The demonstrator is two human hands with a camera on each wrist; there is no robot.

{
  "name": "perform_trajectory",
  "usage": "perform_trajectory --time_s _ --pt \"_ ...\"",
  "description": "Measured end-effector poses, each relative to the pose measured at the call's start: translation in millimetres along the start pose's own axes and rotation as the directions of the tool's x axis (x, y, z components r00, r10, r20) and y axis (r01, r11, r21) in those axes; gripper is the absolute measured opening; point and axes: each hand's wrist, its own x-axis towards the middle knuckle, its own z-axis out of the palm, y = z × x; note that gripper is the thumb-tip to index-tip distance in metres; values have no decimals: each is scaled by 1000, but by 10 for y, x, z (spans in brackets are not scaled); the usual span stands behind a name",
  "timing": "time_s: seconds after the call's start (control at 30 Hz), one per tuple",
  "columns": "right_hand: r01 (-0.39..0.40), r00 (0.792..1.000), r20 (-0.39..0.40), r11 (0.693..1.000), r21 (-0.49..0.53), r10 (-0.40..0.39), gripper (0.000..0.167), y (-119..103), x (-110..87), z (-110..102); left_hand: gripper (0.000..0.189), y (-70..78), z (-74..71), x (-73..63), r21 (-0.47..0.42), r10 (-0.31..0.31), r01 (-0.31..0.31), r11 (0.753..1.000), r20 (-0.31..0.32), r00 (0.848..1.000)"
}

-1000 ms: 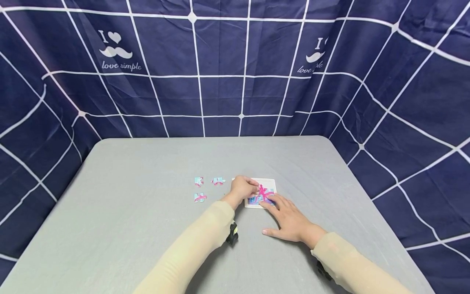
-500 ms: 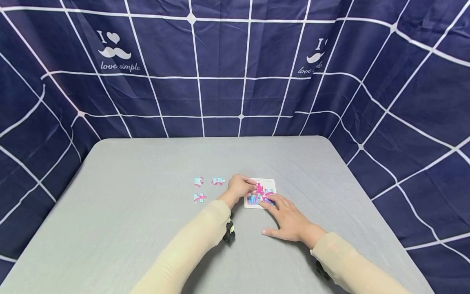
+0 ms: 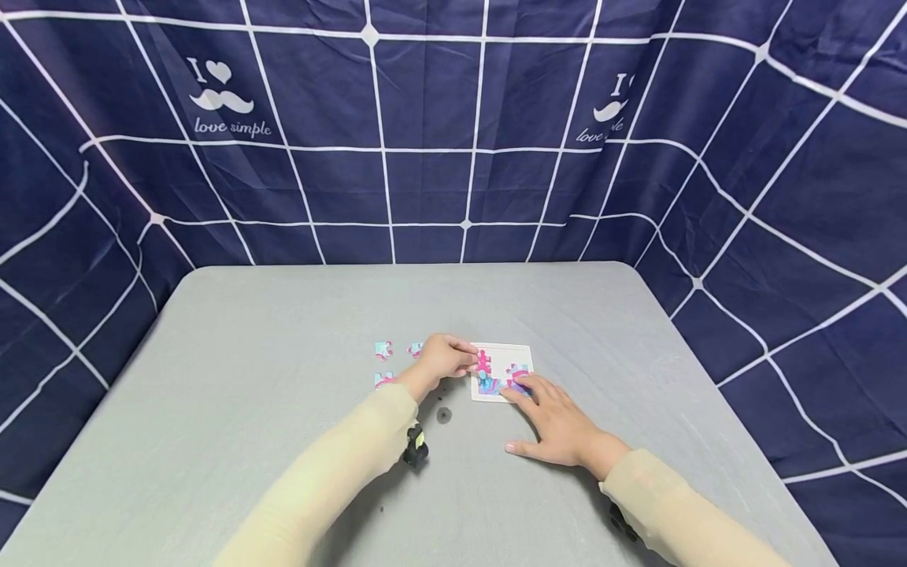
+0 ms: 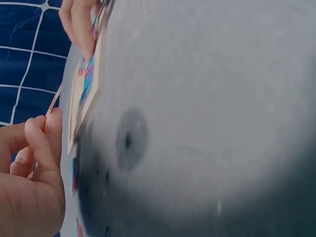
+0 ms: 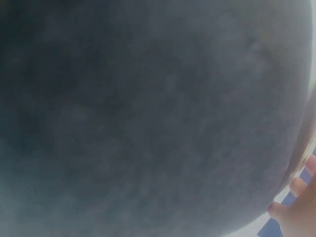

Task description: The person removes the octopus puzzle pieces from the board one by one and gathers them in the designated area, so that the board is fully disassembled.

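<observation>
My left hand (image 3: 441, 358) pinches a pink jigsaw puzzle piece (image 3: 485, 362) between thumb and fingers, over the left part of a white-bordered puzzle tray (image 3: 506, 346). Edge-on, the thin piece (image 4: 54, 101) stands tilted above the left fingertips in the left wrist view. Blue, purple and pink pieces (image 3: 489, 386) lie along the tray's lower side, partly under fingers. With fingers spread, my right hand (image 3: 563, 425) rests at the tray's lower right, fingertips touching the pieces. Only part of the right hand (image 5: 298, 212) shows in the right wrist view.
Left of the tray lie three loose puzzle pieces: one at upper left (image 3: 383, 350), one partly behind the left hand (image 3: 415, 350), one beside the left sleeve (image 3: 383, 379). A dark round spot (image 3: 444, 415) marks the grey table (image 3: 283, 331). A navy gridded curtain (image 3: 425, 181) surrounds the table.
My left hand has shifted left with the pink piece, from the tray's middle towards its left edge, baring white tray there. The right hand has stayed in place.
</observation>
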Motion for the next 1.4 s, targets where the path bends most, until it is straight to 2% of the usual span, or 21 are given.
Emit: perform_trajectory --time_s 0.4,0.77,1.07,1.4 --pt "-24 999 33 1000 -4 24 80 -19 0 -33 12 37 -391 -125 5 -41 41 999 -16 999" --pt "-33 998 47 999 -1 33 80 -25 0 -33 13 -67 -657 -186 42 -60 61 997 -25 998" --pt "-43 998 49 999 2 43 80 -22 -5 -31 12 -130 -803 -244 88 -73 76 993 -38 997" --pt "-47 997 54 999 -1 47 81 -22 -3 -30 13 -186 -874 -289 92 -83 83 992 -9 997"
